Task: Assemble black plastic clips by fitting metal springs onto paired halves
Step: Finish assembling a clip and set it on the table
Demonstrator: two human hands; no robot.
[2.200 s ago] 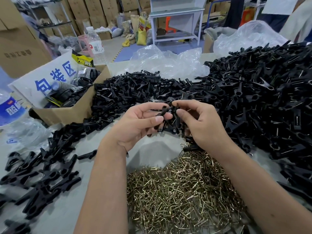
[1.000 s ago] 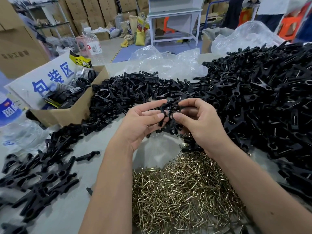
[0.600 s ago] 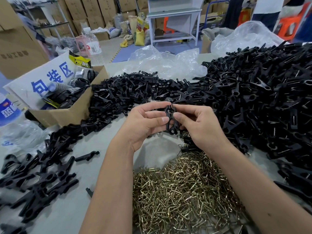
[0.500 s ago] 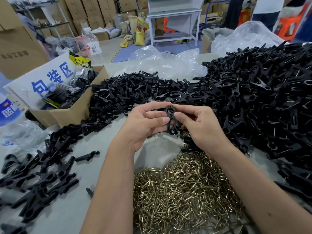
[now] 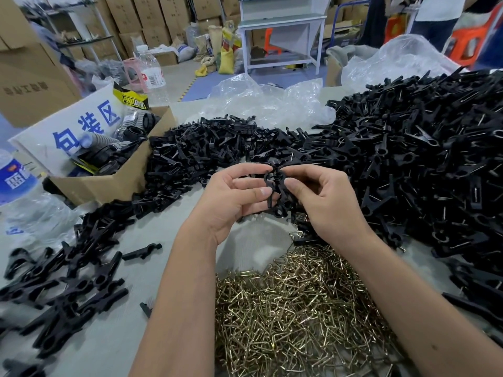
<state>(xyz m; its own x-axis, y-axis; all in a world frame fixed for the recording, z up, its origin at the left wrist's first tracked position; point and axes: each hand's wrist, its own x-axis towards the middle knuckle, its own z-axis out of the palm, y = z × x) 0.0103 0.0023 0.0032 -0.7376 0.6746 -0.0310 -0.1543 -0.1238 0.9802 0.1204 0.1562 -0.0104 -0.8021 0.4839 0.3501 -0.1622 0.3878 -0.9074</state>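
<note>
Both my hands hold a pair of black clip halves upright above the table's middle. My left hand pinches the pair from the left with thumb and fingers. From the right, my right hand pinches it, thumb on the near side. Whether a spring sits on the pair I cannot tell. A heap of brass-coloured metal springs lies just below my wrists. Loose black clip halves are piled behind my hands.
A large heap of black clips with springs fills the right side. More black clips lie at the left front. A cardboard box with dark parts stands at the left, water bottles beside it, clear plastic bags behind.
My hands brought the two clip halves together and turned them upright; since half a second ago they shifted only slightly.
</note>
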